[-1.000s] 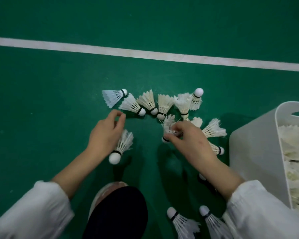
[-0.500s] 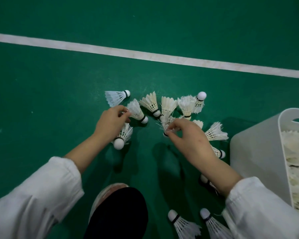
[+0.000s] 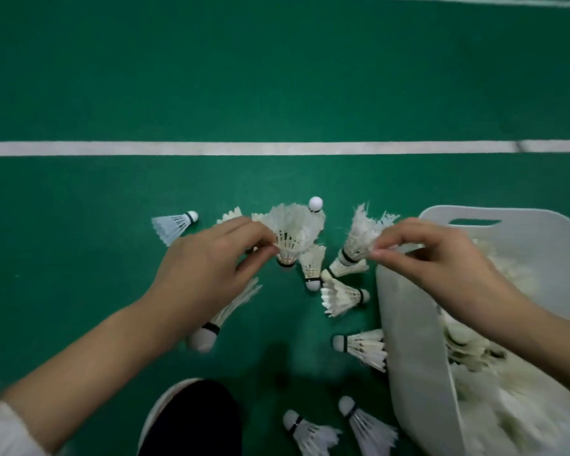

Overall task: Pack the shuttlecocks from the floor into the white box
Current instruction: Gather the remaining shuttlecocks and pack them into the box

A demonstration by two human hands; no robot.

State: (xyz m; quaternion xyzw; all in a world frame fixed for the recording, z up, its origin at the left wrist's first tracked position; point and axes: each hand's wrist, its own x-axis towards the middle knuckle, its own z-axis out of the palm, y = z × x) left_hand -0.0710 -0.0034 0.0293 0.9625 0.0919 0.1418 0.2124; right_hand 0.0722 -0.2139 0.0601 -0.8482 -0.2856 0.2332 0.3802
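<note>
I see my left hand (image 3: 208,274) pinching a white feathered shuttlecock (image 3: 288,236) mid-frame; my right hand (image 3: 441,258) pinches a frayed white shuttlecock (image 3: 359,238) beside the white plastic box (image 3: 412,340), lower right.

The white box (image 3: 415,340) runs off the right and bottom edges, its heaped shuttlecocks (image 3: 507,422) smeared to a pale blur at lower right, the left hand (image 3: 204,274) covers most of the feathers of one shuttlecock (image 3: 208,334), and a dark shape (image 3: 191,422) at bottom centre is cut off.

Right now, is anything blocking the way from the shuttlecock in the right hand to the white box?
Nothing visible does. The right hand pinches the frayed white feather shuttlecock right beside the open white plastic box.
</note>
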